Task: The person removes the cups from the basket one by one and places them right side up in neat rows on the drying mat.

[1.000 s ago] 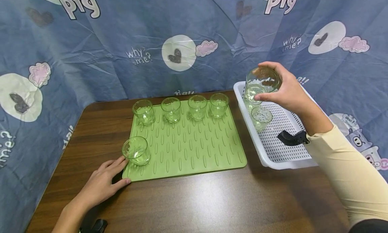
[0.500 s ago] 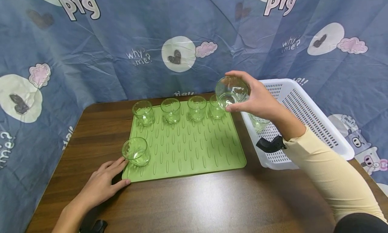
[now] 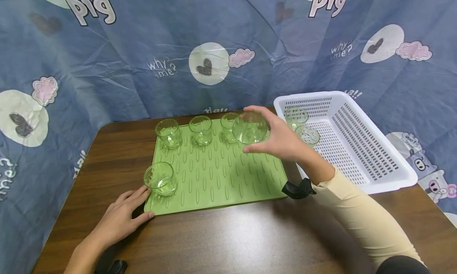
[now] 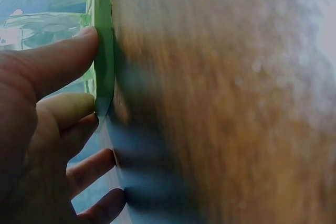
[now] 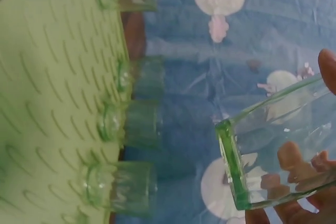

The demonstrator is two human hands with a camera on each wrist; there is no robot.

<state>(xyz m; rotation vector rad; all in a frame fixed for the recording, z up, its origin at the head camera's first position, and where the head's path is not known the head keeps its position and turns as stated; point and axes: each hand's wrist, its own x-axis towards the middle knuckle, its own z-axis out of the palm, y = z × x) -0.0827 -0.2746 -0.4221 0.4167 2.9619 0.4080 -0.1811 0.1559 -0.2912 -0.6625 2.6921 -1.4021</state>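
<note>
My right hand [image 3: 276, 137] grips a clear drinking glass [image 3: 249, 128] from its right side, above the back right of a green ribbed mat [image 3: 228, 175]. In the right wrist view, this glass [image 5: 278, 145] is tilted and apart from the mat. It covers part of the back row of glasses [image 3: 201, 130] in the head view. My left hand [image 3: 119, 214] lies at the mat's front left corner, fingers extended, thumb [image 4: 68, 59] at the mat's edge in the left wrist view. Beside its fingertips, one glass [image 3: 160, 179] stands upright on the mat.
A white perforated plastic basket [image 3: 378, 186] stands right of the mat, with two glasses [image 3: 308, 136] at its left side. A wooden table [image 3: 228, 242] carries everything. Blue patterned cloth [image 3: 143, 83] hangs close behind it and along the left.
My right hand has carried the glass left from over the basket to over the mat, lowering it. The left hand has kept its place.
</note>
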